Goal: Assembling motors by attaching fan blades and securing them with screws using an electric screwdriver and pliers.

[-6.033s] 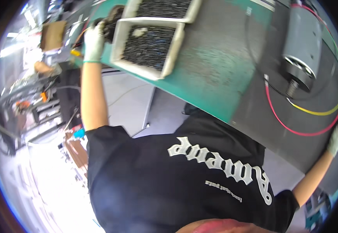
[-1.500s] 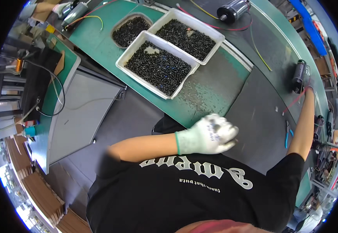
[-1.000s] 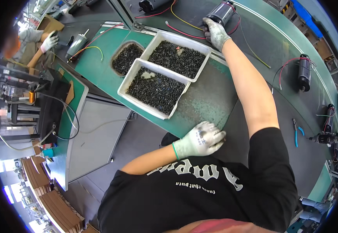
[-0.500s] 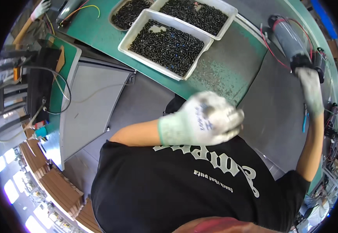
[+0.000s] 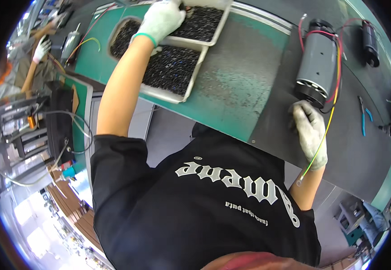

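Observation:
My left hand (image 5: pixel 163 21), in a white knit glove, reaches over the far white tray (image 5: pixel 226 12), its fingers bent down among small black cylindrical parts (image 5: pixel 201 23). Whatever is between those fingertips is too small to make out. On the right, a grey cylindrical motor (image 5: pixel 317 58) with black ends and red and yellow-green wires lies on a dark mat. Close against its near end is my gloved right hand (image 5: pixel 310 130), fingers curled in, their contents hidden. One yellow-green wire (image 5: pixel 325 139) with a ring terminal runs across this hand.
A nearer white tray (image 5: pixel 195 74) and a rounded tray (image 5: pixel 113 36) hold more black parts. Blue-handled pliers (image 5: pixel 364 118) and a smaller dark cylinder (image 5: pixel 370 45) lie right of the motor. Another motor (image 5: pixel 72 44) and a co-worker's gloved hand (image 5: pixel 41 49) are at far left.
My left hand has gone from in front of my chest to the far tray. My right hand has come nearer to me, and the motor appears further left and nearer as the view shifted.

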Action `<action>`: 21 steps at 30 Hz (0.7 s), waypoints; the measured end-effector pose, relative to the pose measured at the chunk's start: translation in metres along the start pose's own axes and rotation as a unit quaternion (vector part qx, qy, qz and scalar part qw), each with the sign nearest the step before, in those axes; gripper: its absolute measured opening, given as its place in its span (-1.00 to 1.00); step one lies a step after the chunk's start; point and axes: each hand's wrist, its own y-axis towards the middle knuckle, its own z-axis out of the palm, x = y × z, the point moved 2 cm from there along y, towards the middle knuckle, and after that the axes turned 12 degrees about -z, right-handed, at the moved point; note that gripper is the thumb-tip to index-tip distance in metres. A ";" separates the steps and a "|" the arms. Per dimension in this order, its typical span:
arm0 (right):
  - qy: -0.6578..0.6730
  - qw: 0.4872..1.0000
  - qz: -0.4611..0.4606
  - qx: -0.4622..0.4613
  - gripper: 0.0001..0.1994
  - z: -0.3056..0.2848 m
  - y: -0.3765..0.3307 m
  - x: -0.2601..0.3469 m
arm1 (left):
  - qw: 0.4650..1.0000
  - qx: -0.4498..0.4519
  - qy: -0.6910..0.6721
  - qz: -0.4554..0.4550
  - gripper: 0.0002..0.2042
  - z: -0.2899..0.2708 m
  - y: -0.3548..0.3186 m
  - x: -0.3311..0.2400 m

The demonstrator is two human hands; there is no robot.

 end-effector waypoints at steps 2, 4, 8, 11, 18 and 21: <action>0.012 1.000 -0.021 0.020 -0.76 -0.018 -0.014 -0.006 | 1.000 -0.010 -0.006 0.012 -0.70 0.006 0.005 0.001; 0.038 0.996 -0.066 0.047 -0.72 -0.042 -0.033 -0.002 | 0.999 0.000 -0.029 0.041 -0.71 0.011 0.011 0.006; -0.011 0.945 -0.126 -0.302 -0.65 -0.143 -0.067 -0.026 | 0.997 -0.005 -0.049 0.061 -0.71 0.004 0.016 0.013; -0.231 0.648 -0.212 -0.694 -0.61 -0.210 -0.062 -0.043 | 0.996 0.006 -0.074 0.055 -0.71 0.005 0.018 0.013; 0.132 0.905 -0.227 -0.336 -0.57 -0.389 -0.031 -0.143 | 0.974 -0.054 -0.214 0.044 -0.69 -0.010 0.010 0.020; 0.076 0.960 -0.183 -0.199 -0.57 -0.369 -0.002 -0.108 | 0.961 -0.016 -0.274 -0.014 -0.71 -0.024 -0.012 0.023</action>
